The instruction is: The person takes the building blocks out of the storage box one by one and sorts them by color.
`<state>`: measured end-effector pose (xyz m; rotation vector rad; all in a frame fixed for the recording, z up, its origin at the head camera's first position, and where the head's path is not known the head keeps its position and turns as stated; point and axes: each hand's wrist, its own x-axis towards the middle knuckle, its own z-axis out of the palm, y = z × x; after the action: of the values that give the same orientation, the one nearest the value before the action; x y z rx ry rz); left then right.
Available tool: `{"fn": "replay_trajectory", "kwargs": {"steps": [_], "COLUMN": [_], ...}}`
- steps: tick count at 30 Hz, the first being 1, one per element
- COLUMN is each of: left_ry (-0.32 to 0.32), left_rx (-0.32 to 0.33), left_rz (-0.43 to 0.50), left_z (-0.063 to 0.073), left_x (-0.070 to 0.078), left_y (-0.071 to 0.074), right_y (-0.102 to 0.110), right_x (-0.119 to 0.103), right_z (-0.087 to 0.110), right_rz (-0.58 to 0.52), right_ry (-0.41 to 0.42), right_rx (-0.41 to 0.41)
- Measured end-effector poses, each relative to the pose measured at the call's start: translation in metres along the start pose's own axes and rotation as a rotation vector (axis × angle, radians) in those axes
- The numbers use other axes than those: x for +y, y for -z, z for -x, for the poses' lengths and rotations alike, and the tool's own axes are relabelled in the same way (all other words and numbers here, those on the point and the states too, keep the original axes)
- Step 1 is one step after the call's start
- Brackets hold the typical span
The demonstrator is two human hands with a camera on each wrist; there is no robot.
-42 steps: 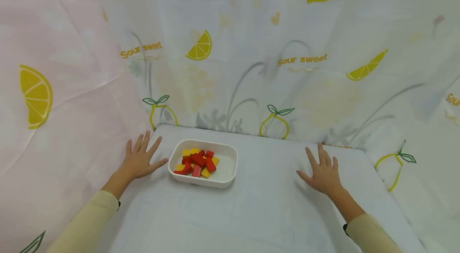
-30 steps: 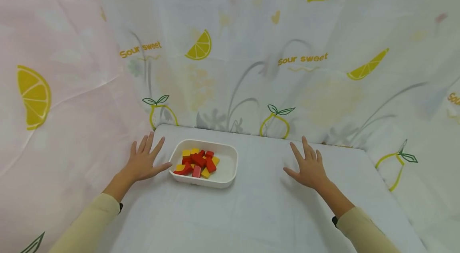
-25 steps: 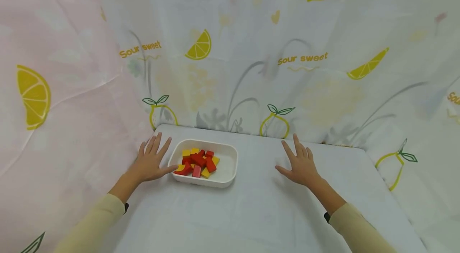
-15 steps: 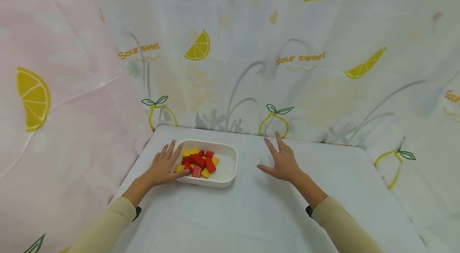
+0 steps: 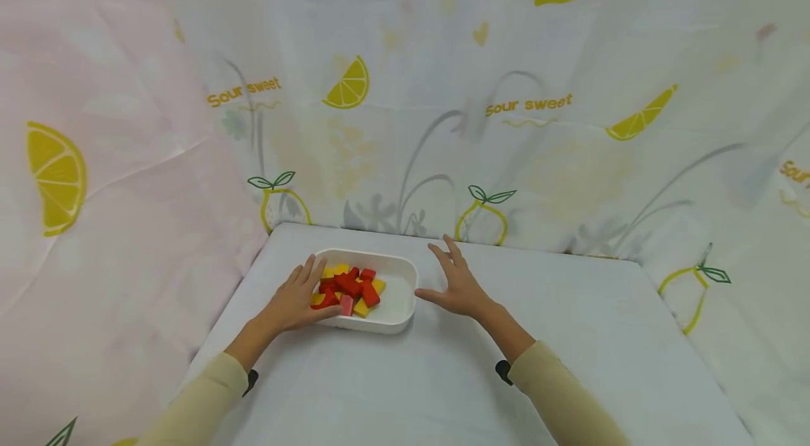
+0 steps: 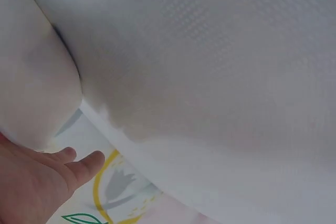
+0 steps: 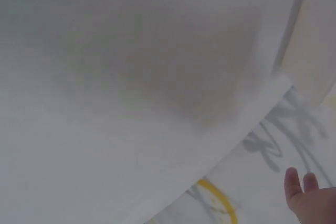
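Observation:
A white rectangular tray (image 5: 397, 326) stands on the table, with several red blocks (image 5: 347, 284), yellow blocks (image 5: 361, 308) and a pinkish block (image 5: 346, 304) heaped towards its left side. My left hand (image 5: 292, 301) lies at the tray's left end, fingers spread and thumb across the front left corner. It hides that end, so whether it touches is unclear. Just right of the tray is my right hand (image 5: 460, 289), fingers extended, thumb tip close to the right rim. Neither hand holds anything. The left wrist view shows the tray's outer wall (image 6: 37, 72) near the fingers (image 6: 86, 167).
A white cloth covers the table (image 5: 569, 333). Behind it hangs a lemon-printed curtain (image 5: 392, 150), meeting the table's back edge. Pinkish fabric (image 5: 139, 235) closes off the left side.
Both hands have moved inward. The left went right onto the tray's left end, and the right travelled left to beside the tray's right end. The tray and blocks stay in place.

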<state>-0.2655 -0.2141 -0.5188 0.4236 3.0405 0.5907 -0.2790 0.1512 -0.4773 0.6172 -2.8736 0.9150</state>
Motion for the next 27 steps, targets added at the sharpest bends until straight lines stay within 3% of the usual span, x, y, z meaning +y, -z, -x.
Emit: {"fn": "replay_trajectory", "kwargs": {"steps": [5,11,21,27], "left_ry": [0.031,0.068,0.086,0.071], "left_rx": [0.004,-0.007,0.030,0.069], "left_rz": [0.013,-0.008,0.005,-0.020], "left_z": [0.000,-0.002,0.003,0.005], "left_x": [0.001,0.004,0.001,0.004], "left_y": [-0.001,0.000,0.003,0.000], "right_y": [-0.016,-0.027,-0.061,-0.080], "right_x": [-0.011,-0.026,-0.052,-0.062], "right_z": [-0.009,-0.021,-0.044,-0.050], "right_rz": [-0.109,-0.165,-0.312,-0.337], "right_ry": [-0.016,0.005,0.080,0.057], "right_rx": [-0.024,-0.035,-0.010,-0.049]}}
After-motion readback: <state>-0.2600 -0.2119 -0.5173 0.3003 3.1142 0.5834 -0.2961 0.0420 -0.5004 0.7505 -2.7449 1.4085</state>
